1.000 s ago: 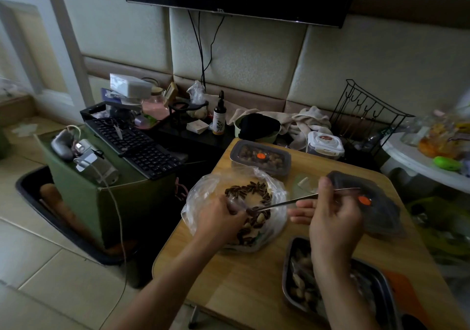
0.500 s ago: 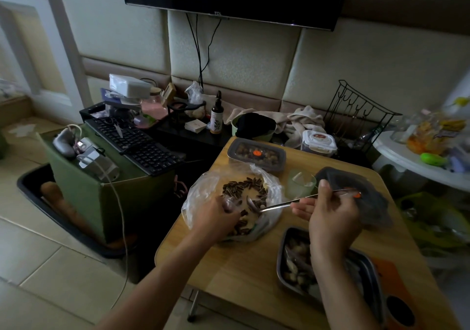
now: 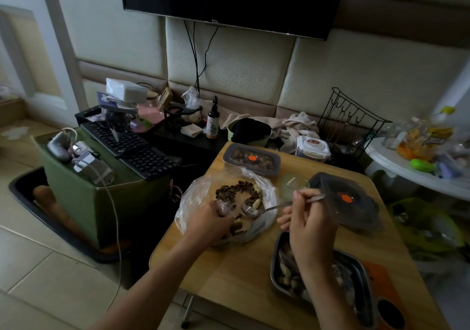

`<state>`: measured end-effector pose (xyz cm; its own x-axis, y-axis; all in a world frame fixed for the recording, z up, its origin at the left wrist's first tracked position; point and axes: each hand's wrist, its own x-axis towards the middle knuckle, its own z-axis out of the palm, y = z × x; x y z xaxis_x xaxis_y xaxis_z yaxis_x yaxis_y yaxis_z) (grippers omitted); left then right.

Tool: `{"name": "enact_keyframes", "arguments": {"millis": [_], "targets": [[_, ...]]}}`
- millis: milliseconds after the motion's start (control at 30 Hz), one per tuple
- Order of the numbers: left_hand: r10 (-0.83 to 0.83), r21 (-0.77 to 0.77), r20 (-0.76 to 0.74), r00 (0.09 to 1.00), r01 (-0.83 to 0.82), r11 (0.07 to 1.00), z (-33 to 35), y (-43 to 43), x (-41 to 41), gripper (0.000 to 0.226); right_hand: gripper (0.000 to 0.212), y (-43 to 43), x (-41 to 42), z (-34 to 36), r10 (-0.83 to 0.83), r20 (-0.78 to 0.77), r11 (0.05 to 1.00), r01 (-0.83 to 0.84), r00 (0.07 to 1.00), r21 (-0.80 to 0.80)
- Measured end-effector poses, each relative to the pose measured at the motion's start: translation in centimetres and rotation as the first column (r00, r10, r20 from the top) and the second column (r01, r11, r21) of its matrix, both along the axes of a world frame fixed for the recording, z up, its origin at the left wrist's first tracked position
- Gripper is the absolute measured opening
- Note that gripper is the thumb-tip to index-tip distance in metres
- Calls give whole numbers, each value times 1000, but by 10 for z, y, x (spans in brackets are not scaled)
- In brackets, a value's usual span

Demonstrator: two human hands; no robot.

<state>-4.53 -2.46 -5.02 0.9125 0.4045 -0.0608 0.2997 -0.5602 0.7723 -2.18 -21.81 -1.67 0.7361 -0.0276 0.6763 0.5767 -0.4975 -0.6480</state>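
Observation:
A clear plastic bag [image 3: 193,197] lies open on the wooden table [image 3: 229,268], with dark striped seeds [image 3: 230,191] and a few pale nuts spread inside. My right hand [image 3: 311,230] grips the handle of a metal spoon [image 3: 250,210], whose bowl sits in the bag and carries a pale nut. My left hand [image 3: 212,221] rests in the bag's near side with curled fingers among the seeds; whether it holds any is hidden.
A metal tray [image 3: 361,273] of nuts sits under my right wrist. A lidded container [image 3: 251,160] stands at the table's far edge, a dark lid [image 3: 348,202] to the right. A keyboard [image 3: 132,146] lies on a green box to the left.
The spoon's bowl has shifted a little within the bag and now carries a pale nut. My left hand stays at the bag's near side. The camera has tilted slightly.

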Motion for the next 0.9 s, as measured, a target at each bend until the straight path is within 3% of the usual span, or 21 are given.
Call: {"name": "enact_keyframes", "arguments": {"millis": [300, 400, 533, 633, 900], "targets": [[23, -4, 66, 998, -22, 1000, 0, 1, 10, 29, 25, -1, 2, 16, 46, 33, 987, -51, 998, 152], [-4, 27, 55, 998, 2, 1000, -1, 1, 15, 32, 22, 5, 0, 20, 96, 129, 990, -109, 987, 95], [-3, -90, 89, 996, 11, 996, 0, 3, 21, 32, 16, 11, -1, 21, 207, 276, 978, -190, 939, -88], [26, -147, 116, 993, -8, 989, 1, 4, 24, 32, 21, 12, -2, 21, 299, 331, 953, -267, 895, -140], [31, -172, 133, 991, -8, 985, 2, 2, 31, 32, 38, 10, -3, 23, 342, 280, 937, -305, 897, -168]]}}
